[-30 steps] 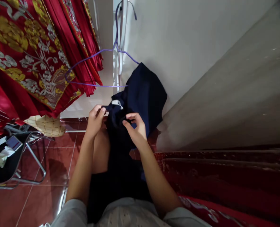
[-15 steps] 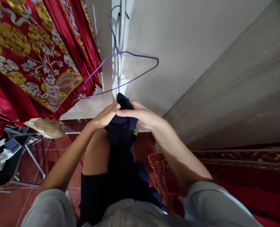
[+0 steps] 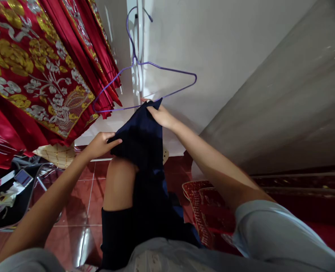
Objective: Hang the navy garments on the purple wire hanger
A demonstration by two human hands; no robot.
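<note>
A dark navy garment is stretched between my two hands above my knee; its exact kind is hard to make out. My left hand pinches its lower left corner between thumb and fingers. At the upper right, my right hand grips the top edge, thumb in front and fingers partly hidden behind the cloth. Just beyond, a bare purple hanger hangs from a white upright, its bottom bar close to the garment's upper edge and partly covered by it.
Red cloth with gold and silver embroidery hangs at the left. Below it stands a black chair bearing a phone and papers. Red embroidered fabric lies at the right, beneath a greyish slanted surface.
My hands have moved apart, the left down and leftward, the right slightly up. The bunched garment is now spread out between them.
</note>
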